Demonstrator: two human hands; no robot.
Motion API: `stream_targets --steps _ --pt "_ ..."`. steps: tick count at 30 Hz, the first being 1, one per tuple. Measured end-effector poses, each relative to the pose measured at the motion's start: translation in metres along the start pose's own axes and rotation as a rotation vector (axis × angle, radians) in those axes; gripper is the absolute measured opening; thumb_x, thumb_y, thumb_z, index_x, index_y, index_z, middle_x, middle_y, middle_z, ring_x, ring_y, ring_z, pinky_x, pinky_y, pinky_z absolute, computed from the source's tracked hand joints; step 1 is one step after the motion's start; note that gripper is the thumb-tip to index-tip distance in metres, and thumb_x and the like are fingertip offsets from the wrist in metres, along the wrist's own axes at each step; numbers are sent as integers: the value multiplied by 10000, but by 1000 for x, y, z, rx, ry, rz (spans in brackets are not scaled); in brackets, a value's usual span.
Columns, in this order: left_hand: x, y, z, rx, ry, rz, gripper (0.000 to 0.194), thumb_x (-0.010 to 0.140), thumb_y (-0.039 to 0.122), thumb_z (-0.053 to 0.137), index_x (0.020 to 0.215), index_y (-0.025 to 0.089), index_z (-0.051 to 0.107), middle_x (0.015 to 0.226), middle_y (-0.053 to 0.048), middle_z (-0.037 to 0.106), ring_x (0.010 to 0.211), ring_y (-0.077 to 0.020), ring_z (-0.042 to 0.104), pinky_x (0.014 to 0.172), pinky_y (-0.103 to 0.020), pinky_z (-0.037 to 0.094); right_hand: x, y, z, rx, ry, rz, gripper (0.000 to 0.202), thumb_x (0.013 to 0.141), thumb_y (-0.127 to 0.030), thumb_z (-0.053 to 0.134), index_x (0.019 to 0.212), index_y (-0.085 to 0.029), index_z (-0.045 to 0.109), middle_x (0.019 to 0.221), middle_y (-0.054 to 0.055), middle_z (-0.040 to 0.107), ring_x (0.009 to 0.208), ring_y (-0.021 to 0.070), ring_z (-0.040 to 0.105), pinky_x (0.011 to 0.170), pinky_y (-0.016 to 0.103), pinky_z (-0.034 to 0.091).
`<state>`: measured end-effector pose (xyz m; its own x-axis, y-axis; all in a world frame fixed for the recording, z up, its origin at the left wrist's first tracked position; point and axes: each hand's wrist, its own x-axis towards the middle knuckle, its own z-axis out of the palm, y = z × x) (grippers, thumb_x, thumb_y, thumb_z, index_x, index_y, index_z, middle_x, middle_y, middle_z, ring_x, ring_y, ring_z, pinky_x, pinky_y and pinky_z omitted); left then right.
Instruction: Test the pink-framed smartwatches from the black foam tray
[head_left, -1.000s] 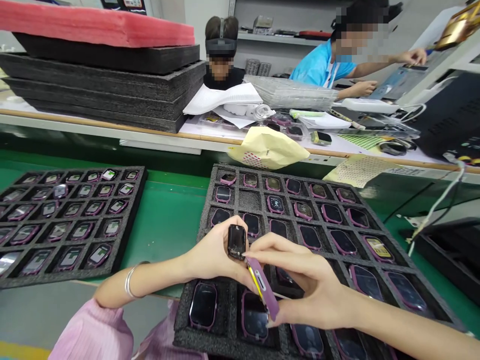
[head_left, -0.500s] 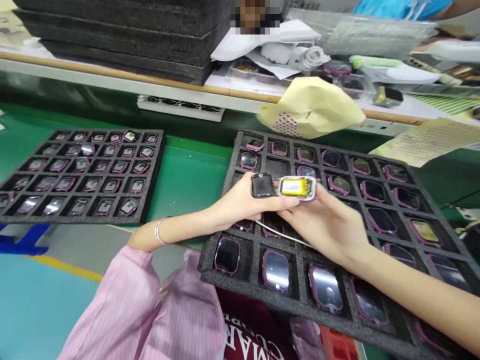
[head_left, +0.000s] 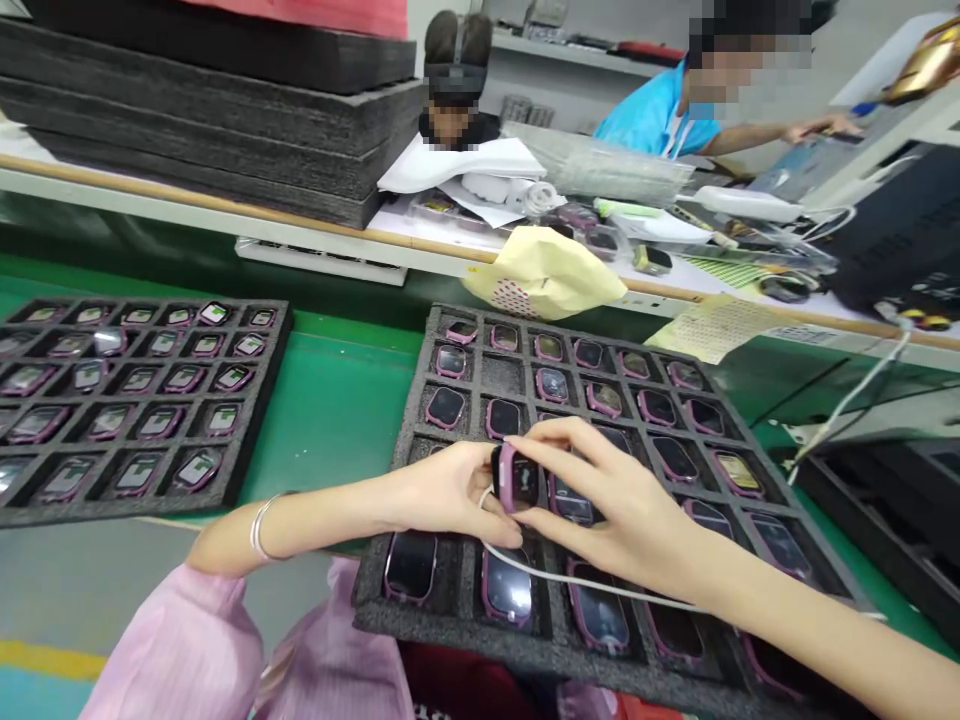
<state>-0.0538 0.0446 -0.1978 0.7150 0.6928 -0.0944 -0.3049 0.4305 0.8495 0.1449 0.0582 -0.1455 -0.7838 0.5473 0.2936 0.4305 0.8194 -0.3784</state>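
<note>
A smartwatch case with a purple frame (head_left: 508, 480) stands on edge between my hands, above the right foam tray (head_left: 420, 625). Its dark screen faces right and shows small light marks. My right hand (head_left: 607, 500) grips the case by its top and bottom edges, thumb and fingers apart around it. Behind the case, my left hand (head_left: 442, 495) is closed on a black square cover (head_left: 496, 466), of which only a dark edge shows. A thin white cable (head_left: 570, 577) loops from my left fingers and passes under my right wrist.
Purple-framed watches sit in the tray's compartments. Another foam tray (head_left: 259, 410) of watches lies left on the green table (head_left: 322, 400). Stacked black foam (head_left: 225, 130) and a yellow sheet (head_left: 555, 275) are on the shelf. Two people are beyond; one wears a blue sleeve (head_left: 637, 115).
The smartwatch has turned from showing its yellow battery to showing its screen side. Both hands have moved lower and left in view, and the black cover is now behind the case. The view has tilted up.
</note>
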Motion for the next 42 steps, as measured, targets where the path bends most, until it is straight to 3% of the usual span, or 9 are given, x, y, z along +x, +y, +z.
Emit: stream_targets --steps 3,7,10,14,17,22,28,32,42 --pt "0 -1 0 38 48 10 434 612 60 798 992 141 603 838 0 607 771 -129 587 747 -275 482 1 0 6 -152 -45 -44 359 927 -243 561 1261 -112 544 1155 190 548 1032 298 577 838 429 546" --pt "-2 3 2 131 174 35 217 711 158 772 858 120 616 749 12 591 723 -115 565 711 -251 482 3 -1 10 -310 -16 -124 296 958 -191 466 1207 -59 557 1104 213 599 991 327 593 813 464 541" --pt "-3 4 3 216 230 80 182 745 197 756 853 124 629 694 43 573 651 -91 547 663 -225 487 6 -2 11 -342 9 -151 285 959 -174 448 1179 -40 569 1034 210 609 931 320 605 772 448 547" --pt "-3 1 5 181 216 84 295 755 224 750 999 132 612 779 2 643 693 -127 632 670 -251 534 8 4 10 -160 -9 -118 326 940 -205 518 1241 -82 533 1034 171 570 902 270 597 727 377 563" --pt "-3 1 7 176 222 29 289 796 269 708 1012 125 584 685 -18 656 620 -144 645 571 -240 531 9 10 10 -28 20 -109 408 921 -199 561 1317 -145 478 1065 141 542 931 240 584 761 354 561" --pt "-5 6 8 288 287 17 268 807 368 689 820 130 565 472 66 497 379 -60 427 378 -164 323 12 13 13 100 40 -85 418 882 -177 616 1288 -149 522 1035 113 538 908 210 587 764 320 553" --pt "-5 6 9 244 301 94 301 799 395 698 823 131 556 538 80 427 403 -46 366 384 -179 295 14 18 25 291 135 -86 484 858 -160 667 1315 -177 511 1032 96 564 923 205 595 793 326 546" --pt "-6 2 7 290 288 89 235 863 351 631 916 132 565 549 81 431 404 -46 375 385 -174 287 12 23 28 346 115 -95 519 867 -156 676 1348 -173 483 1063 102 572 948 200 593 817 320 535" --pt "-8 -2 5 324 290 29 233 877 373 610 906 149 550 548 81 439 376 -49 407 365 -167 294 7 27 30 378 98 -73 505 887 -230 672 1353 -186 482 1060 96 578 926 190 595 790 308 533"
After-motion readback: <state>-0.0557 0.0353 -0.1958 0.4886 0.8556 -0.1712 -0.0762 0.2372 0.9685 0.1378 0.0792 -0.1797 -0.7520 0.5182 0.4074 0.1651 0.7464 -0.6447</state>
